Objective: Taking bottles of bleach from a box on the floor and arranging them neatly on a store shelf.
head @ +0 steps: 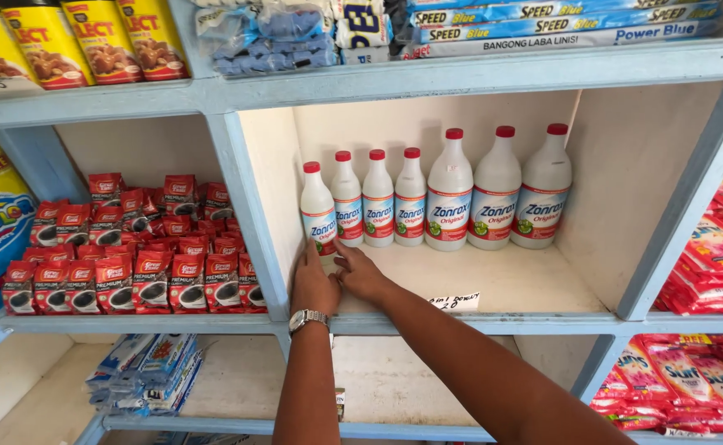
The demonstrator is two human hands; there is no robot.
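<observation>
Reaching for the leftmost small white bottle (319, 208) at the left end of the row in the pale blue shelf (493, 284).
Both grips are being held spread and empty, left hand (314, 284) and right hand (360, 274) at its base; the bottle is best being kept upright, clear of the neighbouring small bottle (347, 199).

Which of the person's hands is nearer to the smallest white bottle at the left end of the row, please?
Left. The left hand reaches the base of the smallest white bottle; the right hand lies just to its right, on the shelf.
</observation>
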